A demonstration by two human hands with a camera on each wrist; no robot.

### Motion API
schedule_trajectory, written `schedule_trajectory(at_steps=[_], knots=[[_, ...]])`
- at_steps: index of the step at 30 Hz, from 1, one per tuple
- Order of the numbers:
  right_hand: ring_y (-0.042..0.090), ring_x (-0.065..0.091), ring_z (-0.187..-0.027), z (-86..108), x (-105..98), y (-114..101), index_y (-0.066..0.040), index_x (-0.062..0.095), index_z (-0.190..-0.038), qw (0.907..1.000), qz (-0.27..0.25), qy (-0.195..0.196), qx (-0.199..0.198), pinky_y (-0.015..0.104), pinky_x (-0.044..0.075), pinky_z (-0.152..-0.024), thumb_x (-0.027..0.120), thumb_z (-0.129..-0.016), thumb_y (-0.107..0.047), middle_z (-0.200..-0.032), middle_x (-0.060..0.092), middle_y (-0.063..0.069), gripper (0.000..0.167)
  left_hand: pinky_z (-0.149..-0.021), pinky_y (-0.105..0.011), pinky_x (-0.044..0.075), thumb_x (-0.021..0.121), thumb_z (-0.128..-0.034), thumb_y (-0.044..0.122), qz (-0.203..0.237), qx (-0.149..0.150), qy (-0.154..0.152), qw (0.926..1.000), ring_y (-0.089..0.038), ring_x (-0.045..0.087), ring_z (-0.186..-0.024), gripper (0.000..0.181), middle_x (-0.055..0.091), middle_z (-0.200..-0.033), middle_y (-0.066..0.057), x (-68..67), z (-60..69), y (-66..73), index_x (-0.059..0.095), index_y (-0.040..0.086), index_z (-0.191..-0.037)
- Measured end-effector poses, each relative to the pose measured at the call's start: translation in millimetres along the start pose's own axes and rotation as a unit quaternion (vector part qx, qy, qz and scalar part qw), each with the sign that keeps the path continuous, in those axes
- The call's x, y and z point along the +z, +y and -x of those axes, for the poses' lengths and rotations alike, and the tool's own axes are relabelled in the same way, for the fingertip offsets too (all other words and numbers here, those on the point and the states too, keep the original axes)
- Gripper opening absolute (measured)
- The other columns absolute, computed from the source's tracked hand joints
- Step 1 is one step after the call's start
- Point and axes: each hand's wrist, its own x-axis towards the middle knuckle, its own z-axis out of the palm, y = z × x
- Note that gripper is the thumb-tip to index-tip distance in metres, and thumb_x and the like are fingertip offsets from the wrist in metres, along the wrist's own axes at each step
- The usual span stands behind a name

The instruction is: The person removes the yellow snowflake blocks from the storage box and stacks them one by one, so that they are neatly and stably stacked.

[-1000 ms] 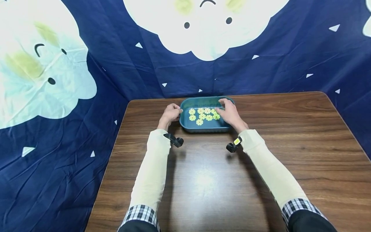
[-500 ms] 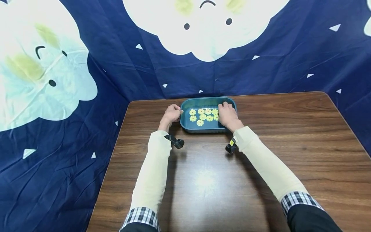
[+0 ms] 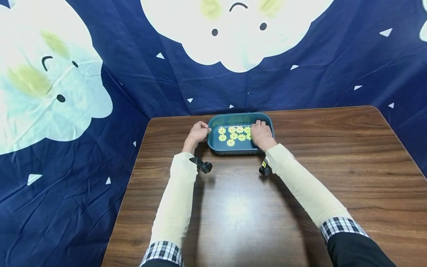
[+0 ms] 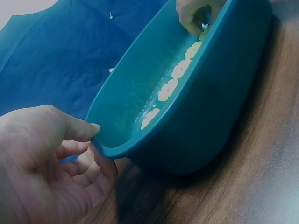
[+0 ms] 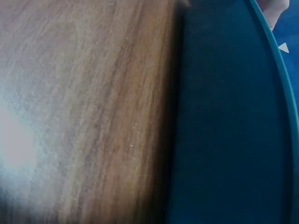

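Tub on the bench: hands?

— Left hand nearly closed, pinching the tub's left rim. Right hand inside the tub's right end; can't tell how open, or if holding anything.

— Handling?

— Tub looks light, stiff plastic; hold the rim. Yellow flowers inside look thin, maybe slick; pinch petal edges.

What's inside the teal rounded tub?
The teal rounded tub shows yellow flower shapes on its floor and the person's right hand; whatever lies beneath that hand is covered.
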Motion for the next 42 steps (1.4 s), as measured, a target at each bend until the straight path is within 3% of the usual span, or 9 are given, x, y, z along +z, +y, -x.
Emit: schedule_trajectory(at_steps=[4,8,16,20,25,32,42], knots=[[0.042,0.046,-0.115,-2.6,-3.4,1.9,0.007,0.052,-0.120,0.9997,-0.026,-0.004,0.000,0.051,0.045,-0.094,0.032,-0.101,-0.002,-0.125,0.045,0.028,0.029,-0.073,-0.028,0.050,0.052,-0.0967,0.012,0.006,0.003,-0.001,1.0000,-0.018,0.050,-0.090,0.013,0.045,-0.102,-0.008,-0.6,0.9,1.0,0.046,0.005,-0.106],[0.043,0.043,-0.117,-6.1,-7.6,4.1,0.008,0.052,-0.119,0.9977,-0.063,-0.025,0.006,0.051,0.041,-0.099,0.039,-0.097,-0.001,-0.127,0.042,0.029,0.027,-0.075,-0.030,0.050,0.052,-0.0969,0.012,0.011,0.004,-0.002,0.9999,-0.018,0.049,-0.089,0.013,0.045,-0.101,-0.007,-0.6,0.3,0.1,0.046,0.005,-0.106],[0.043,0.046,-0.114,-9.7,-7.2,7.6,0.012,0.045,-0.123,0.9953,-0.088,-0.034,0.023,0.050,0.040,-0.101,0.053,-0.093,-0.010,-0.124,0.041,0.031,0.038,-0.075,-0.029,0.049,0.052,-0.0975,0.013,0.009,0.005,-0.005,0.9999,-0.018,0.049,-0.089,0.013,0.045,-0.100,-0.007,0.4,-1.0,-2.7,0.046,0.006,-0.106],[0.043,0.047,-0.114,-7.5,-4.9,7.7,0.012,0.043,-0.124,0.9952,-0.093,-0.020,0.024,0.049,0.041,-0.100,0.061,-0.092,-0.019,-0.125,0.041,0.031,0.048,-0.071,-0.028,0.048,0.052,-0.0978,0.013,0.010,0.006,-0.005,0.9999,-0.018,0.048,-0.085,0.012,0.043,-0.097,-0.006,-0.1,0.1,-3.1,0.045,0.006,-0.105],[0.042,0.046,-0.114,-5.4,-3.8,7.4,0.012,0.046,-0.123,0.9958,-0.088,-0.013,0.020,0.049,0.039,-0.101,0.058,-0.094,-0.018,-0.124,0.042,0.030,0.043,-0.072,-0.029,0.049,0.051,-0.0978,0.013,0.004,0.008,0.001,1.0000,-0.018,0.049,-0.082,0.011,0.045,-0.097,-0.008,0.1,0.6,-2.7,0.046,0.005,-0.104],[0.042,0.043,-0.118,-4.5,-5.4,7.3,0.010,0.051,-0.121,0.9961,-0.083,-0.023,0.019,0.049,0.037,-0.103,0.057,-0.095,-0.018,-0.127,0.041,0.030,0.039,-0.082,-0.033,0.051,0.051,-0.0978,0.014,0.010,0.010,0.002,0.9999,-0.020,0.051,-0.092,0.014,0.047,-0.101,-0.009,1.2,0.8,-2.9,0.047,0.005,-0.108],[0.042,0.047,-0.114,-4.0,-7.3,6.7,0.011,0.048,-0.121,0.9956,-0.087,-0.026,0.023,0.048,0.040,-0.101,0.064,-0.092,-0.027,-0.124,0.041,0.030,0.051,-0.072,-0.028,0.047,0.051,-0.0982,0.014,0.014,0.014,-0.006,0.9998,-0.019,0.049,-0.088,0.010,0.044,-0.097,-0.006,0.3,1.6,-2.8,0.045,0.007,-0.103]])
